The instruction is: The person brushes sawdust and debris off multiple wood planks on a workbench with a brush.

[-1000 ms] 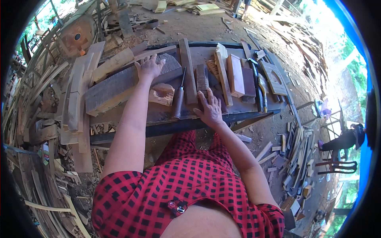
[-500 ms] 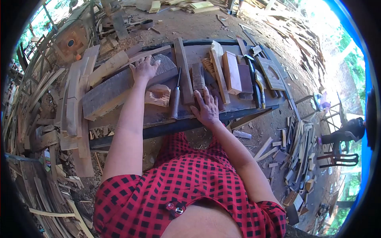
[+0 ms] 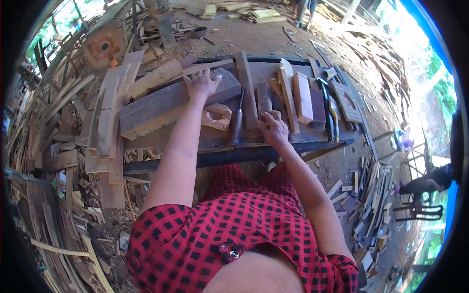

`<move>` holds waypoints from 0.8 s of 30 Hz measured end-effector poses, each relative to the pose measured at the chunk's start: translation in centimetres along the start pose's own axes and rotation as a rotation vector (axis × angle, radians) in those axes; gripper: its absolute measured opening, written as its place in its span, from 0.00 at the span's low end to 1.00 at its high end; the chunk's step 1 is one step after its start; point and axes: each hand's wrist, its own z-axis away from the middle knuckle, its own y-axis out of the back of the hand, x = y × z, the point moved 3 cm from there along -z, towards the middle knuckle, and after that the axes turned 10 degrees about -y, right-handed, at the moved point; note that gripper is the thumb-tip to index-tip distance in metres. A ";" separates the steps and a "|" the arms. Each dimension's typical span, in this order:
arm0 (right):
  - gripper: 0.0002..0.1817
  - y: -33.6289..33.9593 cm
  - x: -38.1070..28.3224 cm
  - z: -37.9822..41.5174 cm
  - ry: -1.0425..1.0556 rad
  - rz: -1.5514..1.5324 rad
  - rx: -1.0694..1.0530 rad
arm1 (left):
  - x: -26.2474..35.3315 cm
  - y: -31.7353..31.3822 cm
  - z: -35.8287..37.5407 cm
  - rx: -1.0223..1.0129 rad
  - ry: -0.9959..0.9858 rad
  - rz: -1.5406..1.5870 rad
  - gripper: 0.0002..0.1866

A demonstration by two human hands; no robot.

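Observation:
My left hand [image 3: 202,84] lies with its fingers spread on top of a long, thick wooden block [image 3: 161,105]. My right hand [image 3: 274,128] rests near the table's front, its fingers curled at the lower end of a short dark wood block [image 3: 264,97]. Between the hands are a carved wood piece with a hollow [image 3: 217,117], a chisel with a dark handle [image 3: 237,126] and an upright-lying plank [image 3: 247,90]. Right of my right hand lie a narrow board [image 3: 289,100], a pale block [image 3: 303,97] and a dark red block [image 3: 317,105].
A hammer [image 3: 326,100], a brush [image 3: 334,110] and a board with an oval opening [image 3: 346,101] lie at the table's right. Stacked planks [image 3: 106,119] stand at its left. Wood scraps [image 3: 373,195] cover the ground at right. A person's legs [image 3: 305,10] show far back.
The view has shifted, so the table appears further right and slightly lower. My right hand's fingers, spread before, are now curled in at the short dark block. My left hand stays on the thick block.

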 end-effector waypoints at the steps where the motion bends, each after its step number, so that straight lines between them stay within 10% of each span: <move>1: 0.24 -0.2 -0.2 -0.3 -0.029 0.051 0.002 | 0.0 0.0 0.0 0.008 -0.008 0.006 0.37; 24: 0.28 -1.5 0.5 -3.3 -0.145 0.017 0.161 | 0.6 0.0 -0.1 0.068 -0.134 -0.035 0.34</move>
